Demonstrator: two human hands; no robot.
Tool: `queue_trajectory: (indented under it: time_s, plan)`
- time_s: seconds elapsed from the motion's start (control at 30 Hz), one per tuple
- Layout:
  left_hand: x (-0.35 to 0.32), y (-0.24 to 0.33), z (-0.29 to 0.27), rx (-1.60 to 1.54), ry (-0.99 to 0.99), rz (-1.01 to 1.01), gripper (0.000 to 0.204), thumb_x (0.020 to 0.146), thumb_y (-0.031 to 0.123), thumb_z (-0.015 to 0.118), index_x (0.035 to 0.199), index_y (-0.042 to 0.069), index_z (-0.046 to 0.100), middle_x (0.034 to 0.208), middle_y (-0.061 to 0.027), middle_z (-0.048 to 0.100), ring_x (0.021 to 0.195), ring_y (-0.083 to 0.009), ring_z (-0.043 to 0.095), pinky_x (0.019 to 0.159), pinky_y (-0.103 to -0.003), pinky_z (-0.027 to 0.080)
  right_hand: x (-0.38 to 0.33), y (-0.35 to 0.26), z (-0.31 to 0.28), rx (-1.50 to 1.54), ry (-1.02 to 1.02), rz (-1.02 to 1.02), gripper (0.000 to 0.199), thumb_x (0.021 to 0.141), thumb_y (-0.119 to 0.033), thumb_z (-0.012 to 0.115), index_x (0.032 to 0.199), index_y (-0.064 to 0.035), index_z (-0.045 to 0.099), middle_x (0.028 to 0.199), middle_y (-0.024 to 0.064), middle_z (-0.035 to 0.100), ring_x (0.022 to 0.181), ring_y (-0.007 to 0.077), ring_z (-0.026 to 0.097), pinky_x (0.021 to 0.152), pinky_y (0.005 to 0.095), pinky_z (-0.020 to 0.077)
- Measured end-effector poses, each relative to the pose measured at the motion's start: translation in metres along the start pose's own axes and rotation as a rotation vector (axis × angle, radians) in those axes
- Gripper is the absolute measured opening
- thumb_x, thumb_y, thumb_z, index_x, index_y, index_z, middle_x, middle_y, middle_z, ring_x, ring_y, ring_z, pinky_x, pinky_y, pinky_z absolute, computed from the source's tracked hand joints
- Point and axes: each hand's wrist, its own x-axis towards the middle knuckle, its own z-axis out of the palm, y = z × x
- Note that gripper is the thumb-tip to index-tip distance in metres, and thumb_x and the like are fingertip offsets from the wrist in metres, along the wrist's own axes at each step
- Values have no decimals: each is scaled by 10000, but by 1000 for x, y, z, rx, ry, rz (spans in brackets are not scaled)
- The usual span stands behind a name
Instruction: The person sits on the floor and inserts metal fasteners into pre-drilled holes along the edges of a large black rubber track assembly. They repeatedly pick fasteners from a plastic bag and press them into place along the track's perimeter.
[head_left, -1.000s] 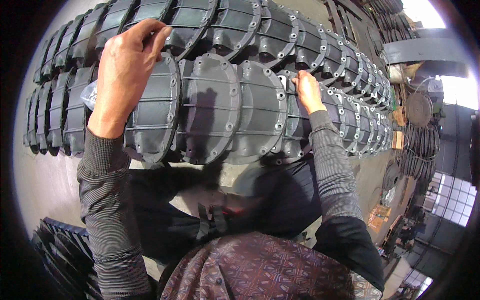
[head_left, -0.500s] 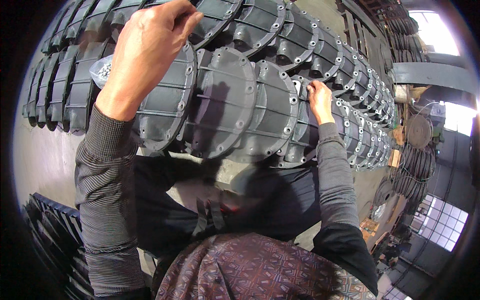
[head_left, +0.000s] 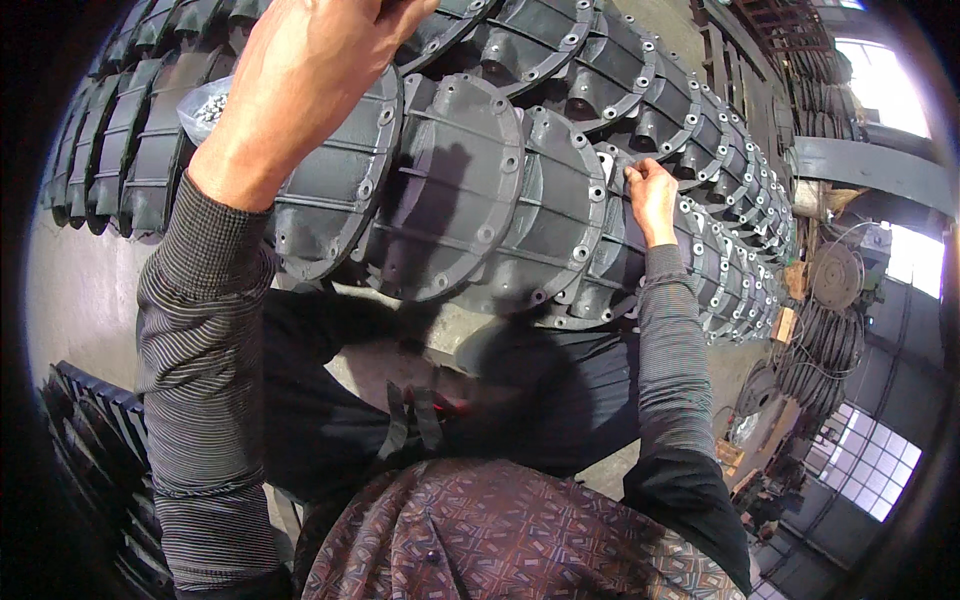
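Rows of grey cast metal covers (head_left: 455, 190) with bolt holes round their flanges stand on edge, leaning against each other, in front of me. My left hand (head_left: 300, 80) is raised close to the camera over the upper left covers; its fingers curl at the top edge of the picture and their tips are cut off. My right hand (head_left: 650, 195) is further out on the right, with its fingertips bunched against the flange of one cover (head_left: 610, 240). Anything pinched there is too small to make out.
A clear bag of small shiny metal pieces (head_left: 205, 105) lies among the covers at the left. Dark ribbed parts (head_left: 85, 430) are stacked at the lower left. More round castings (head_left: 835, 280) and shelving stand at the right, near a window (head_left: 860, 460).
My left hand has lifted off the upper row of covers and come nearer the camera. My right hand has stayed at the same cover's flange.
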Motion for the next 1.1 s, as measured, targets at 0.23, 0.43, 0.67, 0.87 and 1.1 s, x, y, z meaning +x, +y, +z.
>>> queue_trajectory:
  time_s: [0.23, 0.43, 0.67, 0.87, 1.1]
  plan:
    - [-3, 2, 2, 41, 96, 59, 210, 979, 138, 694, 843, -22, 703, 707, -190, 704, 575, -240, 680, 546, -368, 530, -4, 2, -7, 8, -20, -298, 126, 877, -62, 704, 970, 20, 680, 1018, 217, 704, 956, 428, 679, 833, 475, 537]
    - [-1, -6, 6, 98, 116, 98, 205, 969, 141, 703, 840, -19, 698, 686, -183, 693, 559, -250, 671, 541, -374, 529, -3, -7, -12, -8, -45, -211, 123, 885, -75, 707, 959, 17, 671, 987, 222, 706, 944, 432, 680, 818, 491, 535]
    - [0, -9, 4, 38, 25, 10, 206, 972, 139, 699, 840, -20, 698, 673, -177, 686, 541, -248, 656, 534, -372, 525, -1, -10, -9, -208, -37, -238, 187, 922, -173, 696, 906, 0, 628, 965, 238, 704, 925, 443, 686, 784, 526, 532]
    - [-1, -7, 4, 58, 31, 25, 208, 977, 146, 696, 853, -21, 704, 691, -174, 700, 554, -240, 667, 541, -373, 532, 0, -5, 3, -363, -8, -236, 272, 999, -290, 611, 905, -39, 655, 931, 220, 723, 879, 437, 705, 756, 533, 552]
    - [-1, -8, 5, 38, 71, 45, 205, 980, 151, 696, 877, -25, 715, 722, -187, 709, 582, -254, 686, 567, -372, 551, 4, -4, 7, -363, 9, -175, 348, 1006, -372, 609, 907, -42, 662, 895, 222, 726, 880, 446, 708, 771, 542, 552]
